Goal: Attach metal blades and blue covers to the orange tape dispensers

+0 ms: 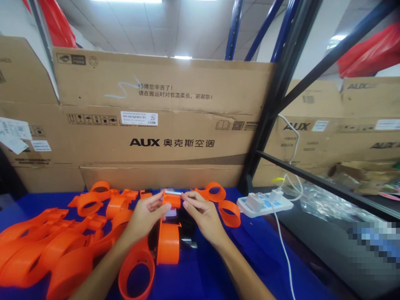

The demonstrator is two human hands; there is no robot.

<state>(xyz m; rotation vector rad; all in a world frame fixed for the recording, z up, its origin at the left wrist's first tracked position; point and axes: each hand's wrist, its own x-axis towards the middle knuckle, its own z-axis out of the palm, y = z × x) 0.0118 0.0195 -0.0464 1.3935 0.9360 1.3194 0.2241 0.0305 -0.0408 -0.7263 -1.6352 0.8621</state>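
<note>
My left hand [148, 212] is closed on the head of an orange plastic tape dispenser [168, 243], thumb in front and fingers behind. Its round ring hangs downward, toward me. Along the top edge of the head lies a pale toothed blade [173, 193]. Thumb and fingertips of my right hand [203, 212] pinch together at the right end of that blade; whether the blade is fully seated cannot be made out. Just below my left wrist, another orange dispenser ring [136, 271] lies on the blue table. Behind the held piece, dark and silvery items are partly hidden.
Several orange dispensers [62, 246] are heaped on the left of the blue table cover [250, 254]. More orange rings [229, 213] lie right of my hands. A white power strip [265, 204] with a cable stands at the right edge. Cardboard [171, 125] walls the back.
</note>
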